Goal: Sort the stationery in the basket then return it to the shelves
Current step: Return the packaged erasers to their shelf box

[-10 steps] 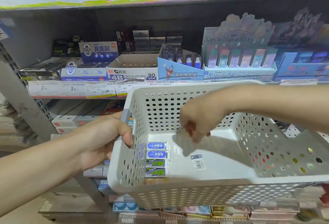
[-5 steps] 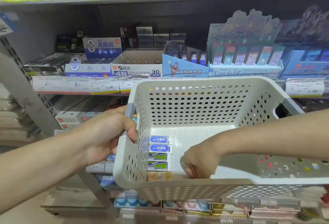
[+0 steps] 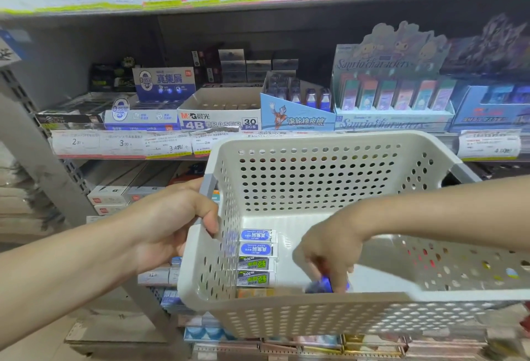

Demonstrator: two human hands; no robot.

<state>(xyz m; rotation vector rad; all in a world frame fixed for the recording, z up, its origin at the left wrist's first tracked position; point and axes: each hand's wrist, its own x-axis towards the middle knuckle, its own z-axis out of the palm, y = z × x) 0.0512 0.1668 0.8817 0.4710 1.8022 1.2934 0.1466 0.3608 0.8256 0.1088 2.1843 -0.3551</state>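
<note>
The grey metal shop shelving (image 3: 60, 188) fills the background, its edges lined with white paper price labels (image 3: 123, 142). On the middle shelf stands an open white cardboard eraser display box marked "4B ERASER" (image 3: 219, 119).

In front of the shelving, the white perforated plastic basket (image 3: 315, 183) is held in the air. The left hand (image 3: 172, 223) grips the basket's left wall at the grey handle bar, thumb hooked over the rim to the inside, fingers curled closed around the outside.

The right hand (image 3: 329, 251) reaches down into the basket near the front wall. Its fingertips (image 3: 338, 283) are pinched on a small blurred blue packaged item (image 3: 325, 286) at the basket floor.

Against the left inner wall lies a column of small wrapped erasers (image 3: 256, 257): two blue-labelled, two dark with green print.
</note>
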